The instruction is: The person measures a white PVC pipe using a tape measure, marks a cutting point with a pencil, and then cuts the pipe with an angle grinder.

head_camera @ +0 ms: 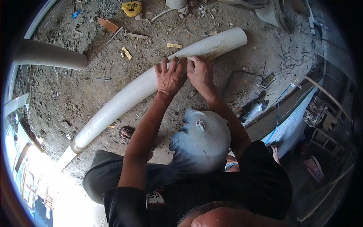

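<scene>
A long white plastic pipe (122, 99) lies slantwise across the dirt ground before me. Brown stains mark it close to its far right end, and a collar-like ring (75, 146) circles it near the lower left. My left hand (171, 76) rests over the pipe's middle with its fingers curled across the top. Right beside it, my right hand (200, 72) has its thumb and fingers bent together against the pipe. Whether anything small is pinched there is hidden by the fingers.
A yellow tape measure (132, 8) and a brown block (109, 25) lie beyond the pipe. At left, a grey cylindrical post or pipe (51, 54) juts in. An angle grinder (253, 109) sits right of my pale-dusted knee (208, 133), near a blue cable (278, 113).
</scene>
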Motion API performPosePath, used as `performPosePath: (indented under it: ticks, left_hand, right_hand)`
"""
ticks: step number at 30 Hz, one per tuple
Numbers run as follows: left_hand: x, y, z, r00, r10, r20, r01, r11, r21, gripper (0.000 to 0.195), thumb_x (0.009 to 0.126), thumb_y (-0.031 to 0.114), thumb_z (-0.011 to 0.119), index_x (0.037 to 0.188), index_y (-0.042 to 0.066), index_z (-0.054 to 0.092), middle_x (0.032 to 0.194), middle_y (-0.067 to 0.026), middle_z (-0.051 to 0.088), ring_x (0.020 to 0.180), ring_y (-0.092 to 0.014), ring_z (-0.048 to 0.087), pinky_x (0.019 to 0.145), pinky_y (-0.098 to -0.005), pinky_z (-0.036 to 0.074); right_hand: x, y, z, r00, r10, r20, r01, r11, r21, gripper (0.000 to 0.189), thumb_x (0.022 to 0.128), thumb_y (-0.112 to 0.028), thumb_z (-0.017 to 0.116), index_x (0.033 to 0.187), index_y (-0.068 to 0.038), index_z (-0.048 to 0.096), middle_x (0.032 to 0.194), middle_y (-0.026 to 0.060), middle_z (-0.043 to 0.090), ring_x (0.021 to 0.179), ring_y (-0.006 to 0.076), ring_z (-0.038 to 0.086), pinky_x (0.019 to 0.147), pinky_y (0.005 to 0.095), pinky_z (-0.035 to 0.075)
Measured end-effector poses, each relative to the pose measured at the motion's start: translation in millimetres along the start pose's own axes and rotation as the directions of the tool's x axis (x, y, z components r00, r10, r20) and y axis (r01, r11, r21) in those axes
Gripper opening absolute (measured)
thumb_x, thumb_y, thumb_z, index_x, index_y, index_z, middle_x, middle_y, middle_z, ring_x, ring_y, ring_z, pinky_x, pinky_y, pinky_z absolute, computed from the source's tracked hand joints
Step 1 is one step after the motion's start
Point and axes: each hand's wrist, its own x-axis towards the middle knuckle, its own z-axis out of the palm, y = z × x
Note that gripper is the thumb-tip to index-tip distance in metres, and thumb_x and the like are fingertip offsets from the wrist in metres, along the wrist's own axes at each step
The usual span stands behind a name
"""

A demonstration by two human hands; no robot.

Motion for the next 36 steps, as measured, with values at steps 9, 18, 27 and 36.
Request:
performPosePath:
  ticks: [9,18,27,36]
  left_hand:
    - [2.2,-1.9,-3.6,1.000,0.005,0.010,-0.005,0.999,-0.039,0.067,0.068,0.035,0.075,0.130,0.022,0.052,0.123,-0.0025,0.052,0.115,-0.031,0.045,0.091,-0.0508,0.035]
    - [1.4,-2.6,-3.9,0.999,0.012,0.053,-0.012,1.000,0.000,0.072,0.065,0.038,0.079,0.129,0.021,0.053,0.124,-0.0035,0.053,0.116,-0.032,0.046,0.093,-0.0494,0.035]
    - [2.3,-2.9,-3.5,0.999,0.024,0.033,-0.025,1.000,0.012,0.066,0.068,0.038,0.076,0.128,0.020,0.054,0.124,-0.0036,0.052,0.116,-0.032,0.046,0.091,-0.0496,0.035]
    - [3.1,-0.4,-3.2,1.000,0.005,0.025,-0.006,0.999,0.032,0.065,0.068,0.036,0.075,0.128,0.023,0.054,0.122,-0.0015,0.052,0.116,-0.030,0.045,0.091,-0.0500,0.035]
  right_hand:
    - [-22.8,4.7,-16.3,0.984,0.055,0.168,-0.032,0.990,-0.138,0.009,0.084,-0.007,0.061,0.091,-0.001,0.064,0.083,0.0196,0.063,0.078,0.0392,0.063,0.071,0.0460,0.052]
    - [-41.3,10.3,-24.1,0.963,0.266,-0.036,-0.248,0.934,0.256,0.010,0.084,-0.010,0.068,0.091,-0.004,0.068,0.081,0.0155,0.067,0.073,0.0360,0.066,0.067,0.0417,0.052]
    - [-2.8,9.6,-1.1,1.000,-0.030,-0.001,0.031,0.999,0.038,0.009,0.084,-0.007,0.064,0.092,-0.002,0.063,0.082,0.0181,0.063,0.080,0.0373,0.063,0.072,0.0461,0.051]
    - [12.6,-2.1,-9.4,0.973,0.022,0.232,0.008,0.992,-0.129,0.012,0.085,-0.010,0.061,0.090,0.001,0.059,0.088,0.0214,0.061,0.081,0.0399,0.062,0.072,0.0482,0.050]
